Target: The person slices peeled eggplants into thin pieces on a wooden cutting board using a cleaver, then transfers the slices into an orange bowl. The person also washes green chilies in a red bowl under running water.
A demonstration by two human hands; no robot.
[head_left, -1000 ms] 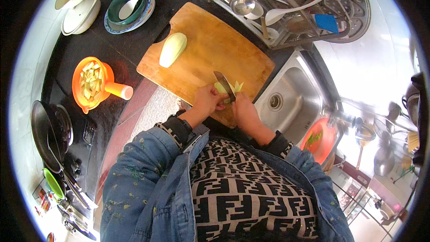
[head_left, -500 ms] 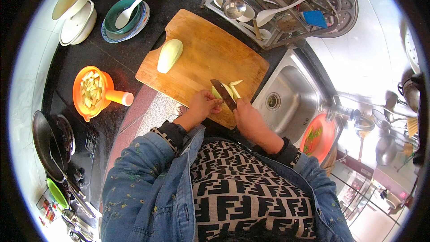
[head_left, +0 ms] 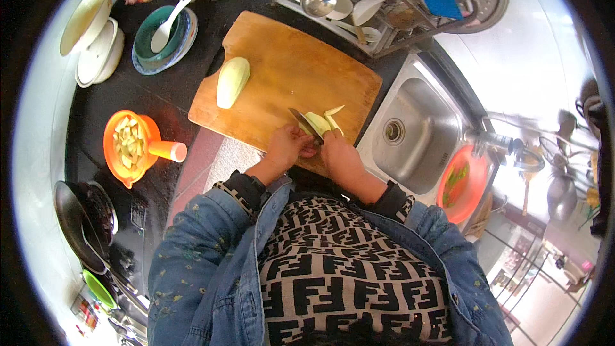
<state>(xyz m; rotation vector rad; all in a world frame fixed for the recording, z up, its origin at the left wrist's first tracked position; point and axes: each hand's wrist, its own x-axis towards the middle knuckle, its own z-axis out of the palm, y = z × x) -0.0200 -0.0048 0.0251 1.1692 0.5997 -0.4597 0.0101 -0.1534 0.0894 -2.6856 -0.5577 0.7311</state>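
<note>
My right hand (head_left: 343,159) is wrapped round the handle of a dark-bladed knife (head_left: 303,122), close to the near edge of a wooden cutting board (head_left: 301,64). The blade stands against a pale green vegetable piece, mostly hidden by the blade and my fingers. My left hand (head_left: 286,147) has its fingers bent together on that piece, left of the blade. Cut slices (head_left: 317,120) lie just right of the knife, with thin pale strips (head_left: 333,113) beside them. Farther left on the board rests a larger smooth pale green vegetable (head_left: 232,82).
An orange handled strainer (head_left: 154,134) of cut chunks stands left. Behind it are a green bowl (head_left: 144,38) with a white spoon and stacked white bowls (head_left: 106,54). A metal sink (head_left: 416,141) lies right, holding a red basin (head_left: 474,182). A utensil rack (head_left: 384,41) stands behind.
The knife has tilted more toward the left, and my right hand has shifted slightly left along with it. My left hand stays beside the blade. The whole view has shifted a little.
</note>
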